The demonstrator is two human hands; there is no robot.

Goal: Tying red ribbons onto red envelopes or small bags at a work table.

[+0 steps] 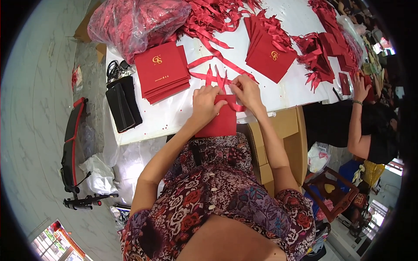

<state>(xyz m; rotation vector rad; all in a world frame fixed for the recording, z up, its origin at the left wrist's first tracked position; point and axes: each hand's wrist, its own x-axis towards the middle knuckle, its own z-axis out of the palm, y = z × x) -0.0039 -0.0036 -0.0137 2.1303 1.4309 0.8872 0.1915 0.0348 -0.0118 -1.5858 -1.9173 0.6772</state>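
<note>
Closest up is a dark floral shirt [217, 174], and just past it there's a flat red bag [217, 125] lying over the near edge of a white table [170, 119], so I'll use that bag as the landmark. An open cardboard box [285, 130] sits to the right of it, below the tabletop. Left hand [208, 103] is on the bag's upper left part, fingers curled in and thumb stretched across the front, pretty much gripping it. Right hand [247, 92] is at its upper right corner, half closed, thumb and index bunched together next to a red ribbon [236, 107]; honestly can't tell if the ribbon's pinched in there. More ribbon strips lie just beyond the bag. Up and left of it is a stack of red bags [161, 71], with a black phone [119, 108] left of that. Beyond and to the right there's a fanned pile of bags [270, 58], and farther straight back a heap of loose ribbons [217, 17] beside a stuffed clear plastic bag [138, 24]. Way off right, a co-worker's hand [361, 89] rests by other red stuff.
</note>
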